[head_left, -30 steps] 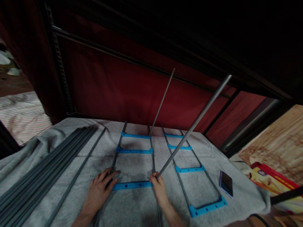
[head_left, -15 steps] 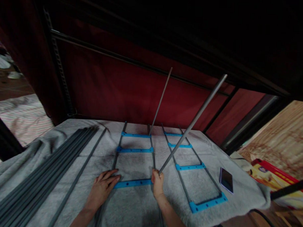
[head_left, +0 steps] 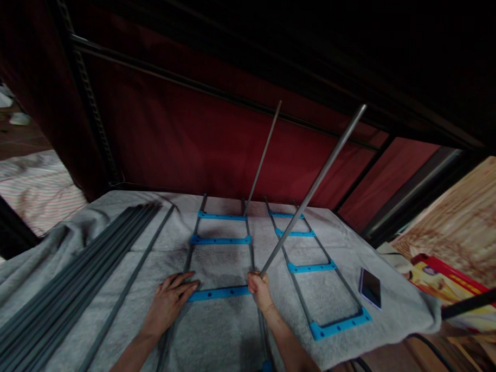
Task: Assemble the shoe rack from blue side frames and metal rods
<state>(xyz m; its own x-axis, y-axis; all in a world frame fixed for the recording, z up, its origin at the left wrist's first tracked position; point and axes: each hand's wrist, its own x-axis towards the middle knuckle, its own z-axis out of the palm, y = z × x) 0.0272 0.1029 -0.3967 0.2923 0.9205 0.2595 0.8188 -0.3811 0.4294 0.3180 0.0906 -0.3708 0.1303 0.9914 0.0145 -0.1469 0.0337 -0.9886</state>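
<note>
My right hand (head_left: 259, 290) is closed around the lower end of a slanting grey tube (head_left: 313, 188), at the right end of a blue crosspiece (head_left: 222, 293). The tube leans up and to the right. My left hand (head_left: 171, 301) rests with its fingers stretched over the left end of the same crosspiece. This piece joins two long grey tubes lying on the cloth, like a ladder rung. Farther back, more blue crosspieces (head_left: 220, 240) span the pair. A thinner-looking rod (head_left: 264, 157) stands tilted from the right end of the farthest one.
To the right lies a second ladder-like frame (head_left: 312, 268), with a phone (head_left: 370, 288) beside it. Several loose grey tubes (head_left: 78, 272) lie at the left on the grey cloth (head_left: 141, 323). A dark red panel (head_left: 184, 146) closes the back, under a dark overhang. A colourful box (head_left: 451, 285) is at the right.
The view has tilted down and shifted slightly, bringing more of the nearest blue piece into sight. Both hands keep their places on the crosspiece, and the tube stays in my right hand.
</note>
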